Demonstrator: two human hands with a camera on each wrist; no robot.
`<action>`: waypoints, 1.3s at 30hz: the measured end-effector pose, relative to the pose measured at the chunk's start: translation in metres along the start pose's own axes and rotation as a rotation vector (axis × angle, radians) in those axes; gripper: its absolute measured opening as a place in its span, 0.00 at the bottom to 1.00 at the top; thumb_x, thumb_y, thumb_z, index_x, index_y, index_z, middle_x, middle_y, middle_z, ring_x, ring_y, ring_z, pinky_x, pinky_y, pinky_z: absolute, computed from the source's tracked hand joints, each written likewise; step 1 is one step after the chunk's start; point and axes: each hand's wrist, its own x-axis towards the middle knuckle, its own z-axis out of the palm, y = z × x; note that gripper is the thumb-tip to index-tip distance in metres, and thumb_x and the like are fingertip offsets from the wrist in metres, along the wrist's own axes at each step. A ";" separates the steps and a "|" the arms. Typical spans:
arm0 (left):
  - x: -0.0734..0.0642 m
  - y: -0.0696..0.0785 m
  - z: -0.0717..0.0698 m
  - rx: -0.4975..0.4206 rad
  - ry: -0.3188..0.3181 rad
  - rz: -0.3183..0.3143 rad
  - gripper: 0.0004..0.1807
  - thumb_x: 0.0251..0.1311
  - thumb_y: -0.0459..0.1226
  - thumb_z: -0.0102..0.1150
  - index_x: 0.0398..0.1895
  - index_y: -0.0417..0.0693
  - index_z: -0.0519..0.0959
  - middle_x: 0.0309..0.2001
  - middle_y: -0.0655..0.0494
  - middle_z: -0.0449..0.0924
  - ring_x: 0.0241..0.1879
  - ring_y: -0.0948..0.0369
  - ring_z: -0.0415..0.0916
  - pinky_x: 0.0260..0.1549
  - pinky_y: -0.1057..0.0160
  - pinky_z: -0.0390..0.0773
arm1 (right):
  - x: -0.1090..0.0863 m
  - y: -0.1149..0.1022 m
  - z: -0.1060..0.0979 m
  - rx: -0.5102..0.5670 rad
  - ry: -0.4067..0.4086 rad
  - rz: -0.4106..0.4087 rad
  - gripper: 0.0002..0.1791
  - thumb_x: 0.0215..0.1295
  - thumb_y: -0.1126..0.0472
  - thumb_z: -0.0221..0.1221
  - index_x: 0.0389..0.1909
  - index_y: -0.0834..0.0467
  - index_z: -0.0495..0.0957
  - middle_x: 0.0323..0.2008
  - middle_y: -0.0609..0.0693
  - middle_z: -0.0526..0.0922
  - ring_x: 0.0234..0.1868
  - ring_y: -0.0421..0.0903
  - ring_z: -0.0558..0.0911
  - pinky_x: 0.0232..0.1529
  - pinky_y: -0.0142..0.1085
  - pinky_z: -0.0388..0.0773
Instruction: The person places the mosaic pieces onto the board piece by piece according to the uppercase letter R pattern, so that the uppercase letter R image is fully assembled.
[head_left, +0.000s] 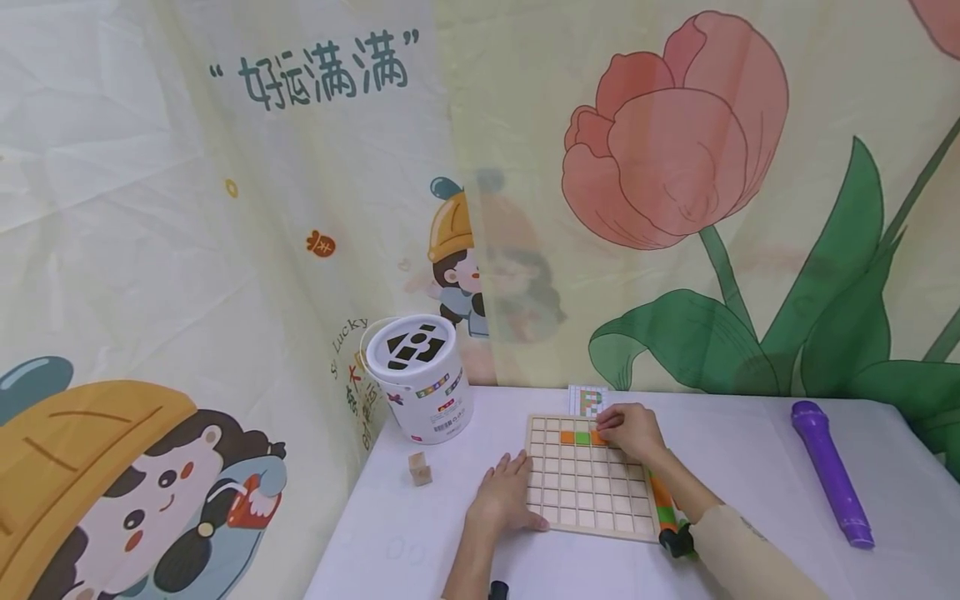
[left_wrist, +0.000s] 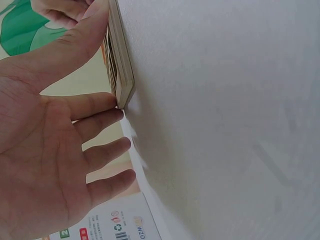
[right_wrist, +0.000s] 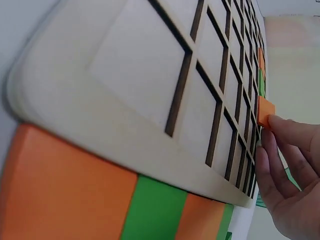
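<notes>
A wooden grid board (head_left: 588, 500) lies on the white table. My right hand (head_left: 633, 429) is over its far rows and pinches an orange square block (right_wrist: 266, 111) between thumb and finger. Beside that block, in the same row, sit a green block (head_left: 582, 438) and another orange block (head_left: 566, 437). My left hand (head_left: 501, 493) lies along the board's left edge. Its fingers are straight and spread, touching the rim, as the left wrist view shows. Along the board's right side runs a row of orange and green blocks (right_wrist: 155, 205), partly hidden by my right forearm.
Behind the board lies a small pattern card (head_left: 587, 401). A white lidded bucket (head_left: 431, 408) stands at the back left, with plain wooden cubes (head_left: 420, 472) in front of it. To the right is a purple microphone-shaped object (head_left: 832, 475). Printed curtains (head_left: 517, 250) hang behind the table.
</notes>
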 end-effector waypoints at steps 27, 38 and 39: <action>0.000 0.000 0.000 -0.002 0.015 0.014 0.61 0.39 0.54 0.86 0.76 0.39 0.67 0.77 0.45 0.65 0.77 0.42 0.60 0.74 0.38 0.62 | -0.015 -0.016 -0.032 -0.073 0.046 -0.063 0.09 0.62 0.69 0.71 0.44 0.62 0.87 0.40 0.53 0.90 0.41 0.52 0.89 0.42 0.46 0.87; -0.001 0.001 -0.001 -0.020 0.001 0.010 0.60 0.40 0.53 0.86 0.76 0.38 0.68 0.78 0.44 0.65 0.78 0.42 0.59 0.75 0.38 0.61 | -0.033 -0.007 -0.061 -0.135 0.112 -0.062 0.07 0.61 0.69 0.70 0.40 0.62 0.88 0.36 0.52 0.90 0.38 0.53 0.88 0.38 0.45 0.86; -0.001 0.002 -0.001 -0.023 0.001 0.009 0.60 0.40 0.53 0.86 0.76 0.38 0.67 0.78 0.44 0.64 0.78 0.42 0.58 0.75 0.38 0.61 | -0.034 -0.005 -0.063 -0.139 0.112 -0.060 0.07 0.61 0.69 0.70 0.40 0.62 0.88 0.35 0.52 0.89 0.38 0.52 0.88 0.37 0.44 0.86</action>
